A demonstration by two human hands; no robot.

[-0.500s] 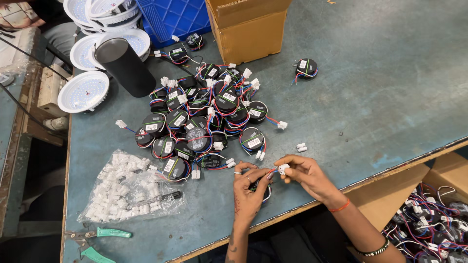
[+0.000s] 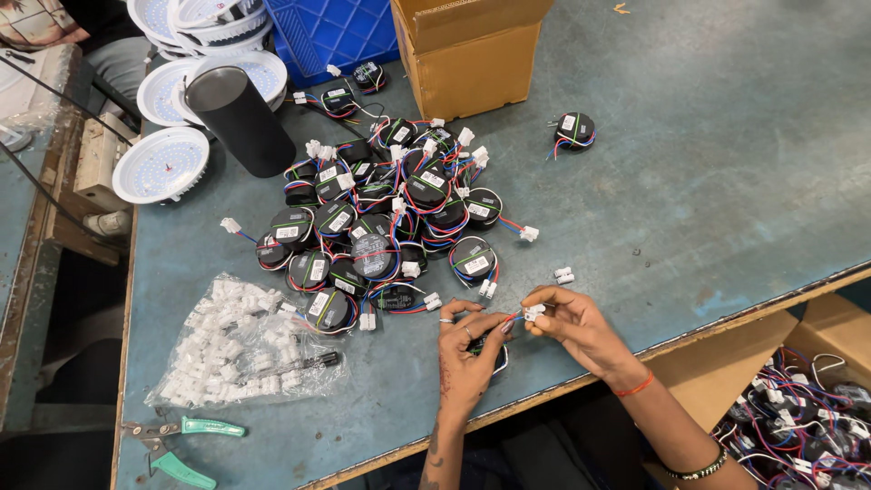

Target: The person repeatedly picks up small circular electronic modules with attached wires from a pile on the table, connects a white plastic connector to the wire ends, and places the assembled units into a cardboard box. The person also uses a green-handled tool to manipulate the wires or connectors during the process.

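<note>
At the bench's near edge, right hand (image 2: 573, 325) pinches a small white connector (image 2: 533, 312) on red and blue wires; left hand (image 2: 464, 352) closes over a round black driver puck (image 2: 496, 357), fingertips pinching the same wires. Both palms down, wrists off the edge. Risk: the thin leads could slip or pull free if tugged, and the puck sits close enough to the edge to fall. Beyond: puck pile (image 2: 381, 227), bagged connectors (image 2: 238, 345), green cutters (image 2: 186, 446).

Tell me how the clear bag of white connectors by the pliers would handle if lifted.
The clear plastic bag looks thin and crumpled, so it would probably sag. Its small white connectors lie loose, so they would likely shift. It seems light for its bulk.
</note>
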